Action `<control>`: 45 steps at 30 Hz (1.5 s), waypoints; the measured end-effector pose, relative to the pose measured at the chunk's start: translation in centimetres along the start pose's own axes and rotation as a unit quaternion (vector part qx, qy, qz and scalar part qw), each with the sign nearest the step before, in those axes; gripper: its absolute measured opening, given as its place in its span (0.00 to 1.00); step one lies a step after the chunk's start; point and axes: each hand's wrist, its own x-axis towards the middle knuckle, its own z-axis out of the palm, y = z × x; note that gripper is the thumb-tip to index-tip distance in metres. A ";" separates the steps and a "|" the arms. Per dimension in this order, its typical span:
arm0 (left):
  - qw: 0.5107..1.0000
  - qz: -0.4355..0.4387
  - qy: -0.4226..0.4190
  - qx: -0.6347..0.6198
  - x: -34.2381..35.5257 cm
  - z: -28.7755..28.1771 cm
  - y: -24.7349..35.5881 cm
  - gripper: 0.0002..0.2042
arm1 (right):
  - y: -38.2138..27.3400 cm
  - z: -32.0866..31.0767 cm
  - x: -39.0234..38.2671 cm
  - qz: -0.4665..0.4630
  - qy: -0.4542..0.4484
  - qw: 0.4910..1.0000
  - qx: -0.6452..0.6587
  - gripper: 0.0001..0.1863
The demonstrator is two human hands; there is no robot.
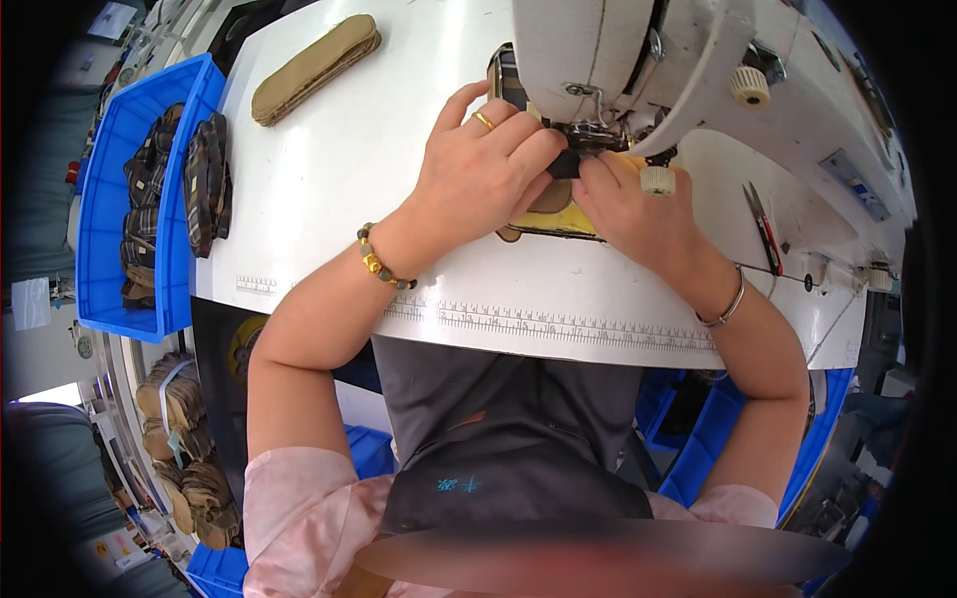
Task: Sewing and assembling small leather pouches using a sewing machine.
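Under the needle and presser foot of a white sewing machine (588, 110) lies a small dark fabric piece (561, 164). My left hand (478, 169), with a gold ring, has its fingers bent over the work just left of the foot, closed on the dark piece. My right hand (628, 204) grips the work at the piece's right side, its fingertips close below the foot. Beneath both hands are a yellow piece (563, 221) and a tan shape (548, 199), partly hidden. A strip of plaid fabric (503, 70) shows behind my left fingers.
A stack of tan pieces (314, 70) lies at the back left of the white table (299, 179). A blue bin (95, 279) of plaid pieces stands left, with more plaid pieces (204, 184) beside it. Scissors (766, 234) lie right. Tan bundles (174, 409) sit lower left.
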 end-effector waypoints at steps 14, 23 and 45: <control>0.998 -0.004 0.013 0.059 -0.3 1.2 0.0 0.09 | -0.7 0.8 -0.2 -0.015 -0.016 1.000 -0.013 0.08; 0.999 0.005 0.001 0.052 0.2 0.2 -0.1 0.09 | 0.0 1.4 -0.5 0.009 0.036 0.996 -0.079 0.16; 0.944 -0.144 -0.178 -0.238 0.1 -2.3 -0.2 0.12 | 0.0 0.2 0.5 -0.047 0.045 0.996 0.053 0.06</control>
